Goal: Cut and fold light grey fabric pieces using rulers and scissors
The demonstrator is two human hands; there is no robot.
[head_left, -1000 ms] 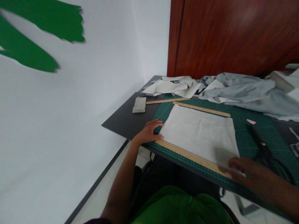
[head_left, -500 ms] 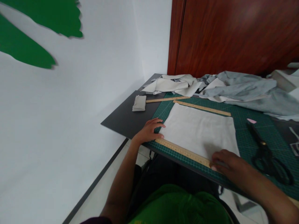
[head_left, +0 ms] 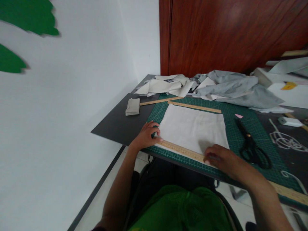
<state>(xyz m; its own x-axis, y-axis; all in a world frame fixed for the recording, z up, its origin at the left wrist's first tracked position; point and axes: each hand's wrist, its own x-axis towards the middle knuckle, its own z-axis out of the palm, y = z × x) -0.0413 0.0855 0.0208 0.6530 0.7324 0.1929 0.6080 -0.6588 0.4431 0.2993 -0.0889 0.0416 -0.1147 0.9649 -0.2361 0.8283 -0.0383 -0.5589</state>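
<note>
A white cloth [head_left: 192, 126] lies flat on the green cutting mat [head_left: 261, 138]. Along its near edge rests a wooden ruler [head_left: 181, 150], with a thin strip of cloth showing on the near side. The thumb and curled fingers of my left hand [head_left: 146, 135] are at the ruler's left end. At the right end, my right hand [head_left: 220, 158] has its fingers bent and closed on the ruler. A second wooden ruler [head_left: 194, 106] lies beyond the cloth's far edge.
Black scissors [head_left: 251, 147] lie right of the cloth, near a pink piece [head_left: 239, 115]. Folded beige cloth [head_left: 132, 106] sits at the left beside another ruler [head_left: 161, 101]. Crumpled grey fabric [head_left: 231, 86] lines the back. White cord [head_left: 287, 141] lies at the right.
The ruler now lies slightly over the cloth's near edge, where before it was along it. Both hands have stayed at its ends. The view has turned to the right.
</note>
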